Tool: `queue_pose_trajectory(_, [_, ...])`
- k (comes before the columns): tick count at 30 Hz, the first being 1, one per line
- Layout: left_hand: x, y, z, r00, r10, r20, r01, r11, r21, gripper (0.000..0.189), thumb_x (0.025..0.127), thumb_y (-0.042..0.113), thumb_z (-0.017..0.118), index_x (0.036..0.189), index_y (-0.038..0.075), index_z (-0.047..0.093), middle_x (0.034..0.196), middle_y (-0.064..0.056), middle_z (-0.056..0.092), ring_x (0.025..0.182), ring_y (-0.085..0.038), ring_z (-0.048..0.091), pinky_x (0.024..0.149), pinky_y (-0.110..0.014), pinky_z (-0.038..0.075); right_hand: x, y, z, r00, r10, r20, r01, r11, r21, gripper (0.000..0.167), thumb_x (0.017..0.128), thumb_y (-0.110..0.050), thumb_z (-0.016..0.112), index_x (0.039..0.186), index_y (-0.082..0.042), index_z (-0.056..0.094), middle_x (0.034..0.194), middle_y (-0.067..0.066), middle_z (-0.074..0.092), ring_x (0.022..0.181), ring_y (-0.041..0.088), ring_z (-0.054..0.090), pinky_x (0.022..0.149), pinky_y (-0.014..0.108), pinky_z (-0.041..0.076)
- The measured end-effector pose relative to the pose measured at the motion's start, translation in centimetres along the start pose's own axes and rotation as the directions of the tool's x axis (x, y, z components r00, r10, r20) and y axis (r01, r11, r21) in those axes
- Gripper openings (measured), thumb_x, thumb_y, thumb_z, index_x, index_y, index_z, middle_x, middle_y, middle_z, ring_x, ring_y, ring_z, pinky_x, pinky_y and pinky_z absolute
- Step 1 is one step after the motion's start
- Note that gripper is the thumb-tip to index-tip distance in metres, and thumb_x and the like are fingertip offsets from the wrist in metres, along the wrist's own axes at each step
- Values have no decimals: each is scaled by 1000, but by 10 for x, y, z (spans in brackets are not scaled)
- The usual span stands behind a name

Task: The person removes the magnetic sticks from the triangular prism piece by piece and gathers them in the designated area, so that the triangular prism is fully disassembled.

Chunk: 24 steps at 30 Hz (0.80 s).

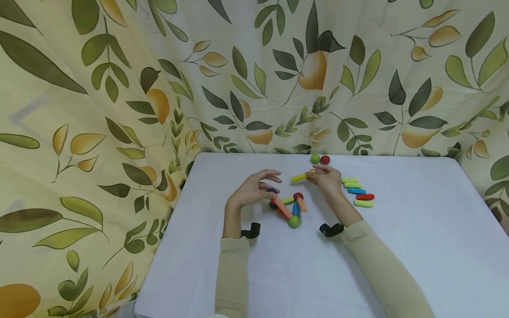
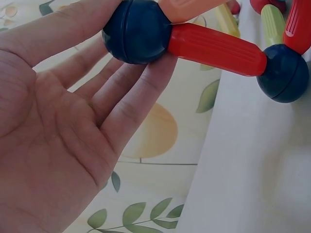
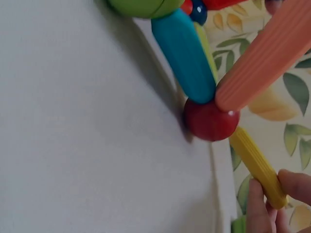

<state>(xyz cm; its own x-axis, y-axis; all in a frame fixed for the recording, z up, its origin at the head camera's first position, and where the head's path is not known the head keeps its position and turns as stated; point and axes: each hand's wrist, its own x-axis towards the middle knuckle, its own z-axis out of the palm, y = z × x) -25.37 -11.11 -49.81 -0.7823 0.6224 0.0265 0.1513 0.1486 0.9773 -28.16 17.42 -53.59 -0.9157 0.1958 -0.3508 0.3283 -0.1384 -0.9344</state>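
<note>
Left hand must steady the blue ball it seemingly pinches, yellow stick at two o'clock in my right hand.

We see a white bench. Along its far edge sit a green ball and a red ball, side by side. Nearer the right edge than these, we count five loose rods in a row; between them and the left edge stands a frame of joined rods and balls.
</note>
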Motion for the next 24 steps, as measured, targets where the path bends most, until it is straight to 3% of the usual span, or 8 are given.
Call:
queue_pose_trajectory(9, [0,-1,0,1000,1,-3,-1,1000,10,66,90,-4,78,147,20,55,133,-7,66,117,-45,67,91,-37,61,18,8,-8,984,41,-175,-47,999,-27,53,91,-6,81,141,-7,63,109,1,68,98,8,68,94,25,57])
queue_pose_trajectory(14, [-1,0,1,1000,-5,-13,5,999,33,66,90,-4,78,147,22,56,132,-4,66,113,-33,72,91,-37,61,23,11,-11,982,27,-184,-38,998,-57,52,90,-5,81,139,-6,64,108,1,70,99,8,68,93,24,57])
queue_pose_trajectory(18, [0,0,1,1000,-6,-17,6,999,43,66,90,-4,78,147,22,56,131,-3,67,110,-25,74,90,-36,61,25,10,-13,982,12,-188,-34,992,-118,51,90,-7,81,138,-7,65,117,4,72,99,7,68,92,23,57])
queue_pose_trajectory(24, [0,0,1,1000,-3,-14,4,999,39,66,90,-4,78,147,21,56,131,-3,67,110,-25,74,90,-37,61,25,4,-13,986,-31,-165,2,984,-176,50,94,-11,77,141,-5,62,134,13,68,109,13,67,103,31,54])
